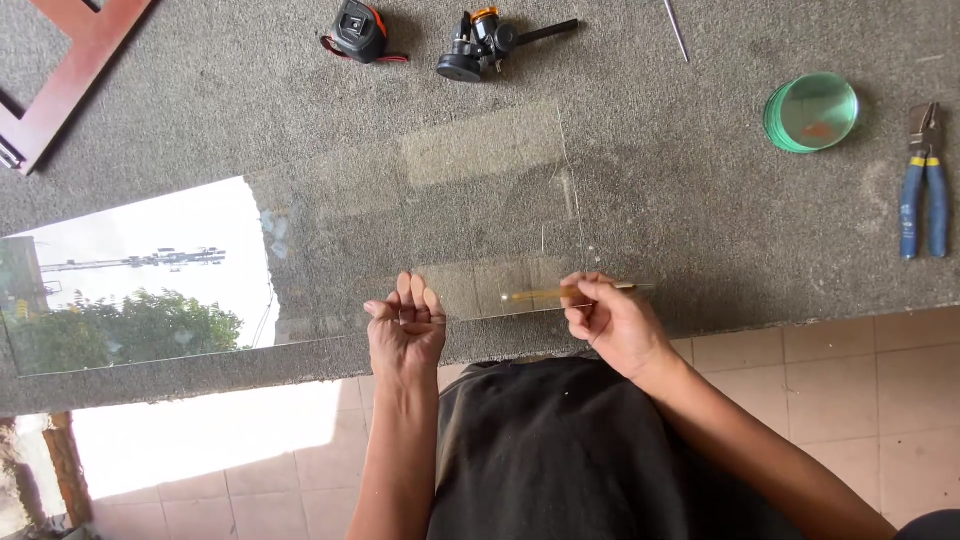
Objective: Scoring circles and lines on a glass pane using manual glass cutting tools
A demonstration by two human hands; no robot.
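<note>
A clear glass sheet (430,220) lies flat on the grey carpeted workbench (700,200), its left part mirroring sky and trees. My left hand (405,325) rests with fingers together on the sheet's near edge. My right hand (605,320) grips a thin glass cutter (560,293) with a yellowish handle, laid across the sheet's near right corner. A narrow strip of glass runs along that near edge between my two hands.
At the bench's back lie a black and orange tape measure (358,30), a black suction tool (480,45) and a thin metal rod (676,30). Green glass discs (812,112) and blue-handled pliers (925,180) sit right. A red wooden frame (60,80) is far left. Tiled floor below.
</note>
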